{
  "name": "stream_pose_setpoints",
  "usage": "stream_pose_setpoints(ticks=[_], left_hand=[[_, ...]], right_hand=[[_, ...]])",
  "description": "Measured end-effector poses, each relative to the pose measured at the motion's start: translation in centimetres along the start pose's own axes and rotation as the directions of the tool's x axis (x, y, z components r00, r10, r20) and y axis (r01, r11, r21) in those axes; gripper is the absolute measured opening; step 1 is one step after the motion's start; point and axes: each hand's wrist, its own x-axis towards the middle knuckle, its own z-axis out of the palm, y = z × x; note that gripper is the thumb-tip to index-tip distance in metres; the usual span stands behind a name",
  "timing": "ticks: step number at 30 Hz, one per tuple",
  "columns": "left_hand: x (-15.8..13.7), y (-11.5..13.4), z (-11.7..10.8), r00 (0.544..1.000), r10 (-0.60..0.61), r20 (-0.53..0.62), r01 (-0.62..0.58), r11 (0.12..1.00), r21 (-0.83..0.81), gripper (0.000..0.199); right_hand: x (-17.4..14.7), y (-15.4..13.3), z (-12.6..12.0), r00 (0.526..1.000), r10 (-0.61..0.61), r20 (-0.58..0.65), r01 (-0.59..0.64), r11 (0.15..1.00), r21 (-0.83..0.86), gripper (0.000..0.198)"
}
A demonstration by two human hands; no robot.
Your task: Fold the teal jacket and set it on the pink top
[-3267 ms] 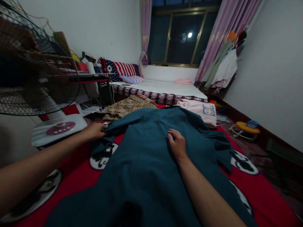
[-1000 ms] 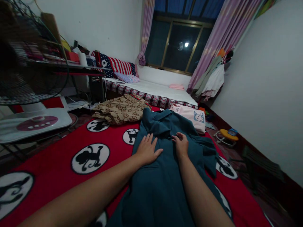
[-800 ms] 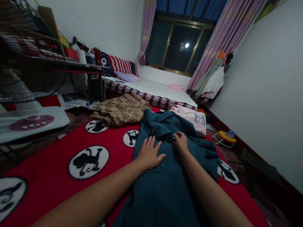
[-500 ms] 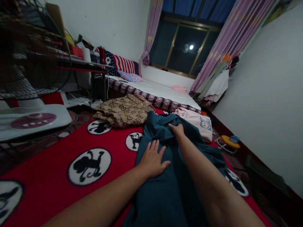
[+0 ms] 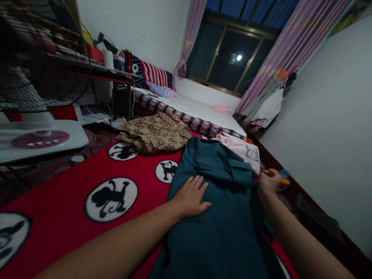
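Note:
A dark teal long-sleeved garment (image 5: pixel 215 228) lies spread on the red blanket (image 5: pixel 69 209), which has white circles with black monkey-like figures. My left hand (image 5: pixel 192 197) rests flat on the garment's left part, palm down with its fingers stretched. One sleeve (image 5: pixel 229 172) runs folded across the upper part, its cuff end toward the right. At that cuff, my right hand (image 5: pixel 269 182) is closed with its fingers bent; they are partly hidden. Beyond the garment lie brown patterned shorts (image 5: pixel 157 133) and a folded pink garment (image 5: pixel 240 149) with a blue print.
A white-based fan (image 5: pixel 43 135) stands at the left, in front of a cluttered desk (image 5: pixel 110 73). Behind is a bed (image 5: pixel 197 106) with pillows, under a window. A yellow stool (image 5: pixel 285 180) is beyond my right hand; clothes (image 5: pixel 267 108) hang by the wall.
My right hand has moved right, from the garment's upper middle to the sleeve's cuff end. The sleeve now stretches across the garment. My left hand stays flat in about the same place.

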Motion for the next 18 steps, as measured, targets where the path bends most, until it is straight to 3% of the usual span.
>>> stream_pose_setpoints(ticks=[3,5,8,11,13,15,18], left_hand=[[0.1,0.0,0.1,1.000,0.014,0.002,-0.014,1.000,-0.009,0.073],[0.1,0.0,0.2,0.999,0.047,0.005,-0.047,0.999,-0.021,0.071],[0.1,0.0,0.1,0.995,0.095,0.005,-0.095,0.995,-0.041,0.070],[0.1,0.0,0.0,0.993,0.121,-0.001,-0.121,0.991,-0.051,0.072],[0.0,-0.1,0.0,0.992,0.124,0.000,-0.124,0.990,-0.060,0.071],[-0.1,-0.1,0.1,0.993,0.122,-0.005,-0.122,0.989,-0.081,0.071],[-0.1,-0.2,0.0,0.990,0.139,-0.027,-0.142,0.977,-0.159,0.070]], right_hand=[[-1.0,-1.4,-0.5,0.994,-0.074,-0.084,0.071,0.997,-0.030,0.050],[-2.2,-3.8,1.3,0.971,-0.231,0.063,0.230,0.973,0.020,0.046],[-4.6,-7.8,6.2,0.844,-0.377,0.381,0.344,0.926,0.156,0.036],[-7.2,-10.6,11.7,0.717,-0.308,0.626,0.272,0.950,0.156,0.052],[-8.7,-11.5,14.8,0.666,-0.218,0.713,0.210,0.972,0.102,0.065],[-9.7,-11.7,17.0,0.663,-0.108,0.741,0.090,0.994,0.065,0.068],[-10.1,-11.3,18.6,0.664,0.035,0.747,-0.129,0.989,0.068,0.045]])
